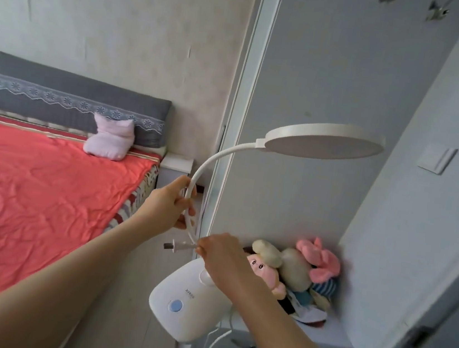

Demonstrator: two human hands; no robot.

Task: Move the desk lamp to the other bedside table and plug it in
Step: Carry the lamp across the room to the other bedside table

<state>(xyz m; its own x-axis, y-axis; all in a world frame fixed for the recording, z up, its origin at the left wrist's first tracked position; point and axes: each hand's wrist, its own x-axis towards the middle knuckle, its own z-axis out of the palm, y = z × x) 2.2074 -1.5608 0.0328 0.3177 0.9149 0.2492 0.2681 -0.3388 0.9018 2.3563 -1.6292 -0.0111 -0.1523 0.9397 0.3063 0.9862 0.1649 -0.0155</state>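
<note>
A white desk lamp hangs in the air in front of me, its round head point(324, 141) up at the right and its oval base point(178, 307) with a blue button tilted low at the centre. My left hand point(170, 205) is shut on the lamp's curved neck point(190, 195). My right hand point(222, 256) pinches the lamp's white plug point(179, 246), prongs pointing left; its cord point(211, 344) dangles under the base. A white bedside table point(177, 164) stands by the bed's far right corner.
A bed with a red cover point(39, 189) and a small pink pillow point(110, 140) fills the left. Soft toys point(297, 270) lie piled on a pale stand point(329, 336) at the right wall. A door frame point(238, 116) runs up the middle, with a wall switch point(436, 158) further right.
</note>
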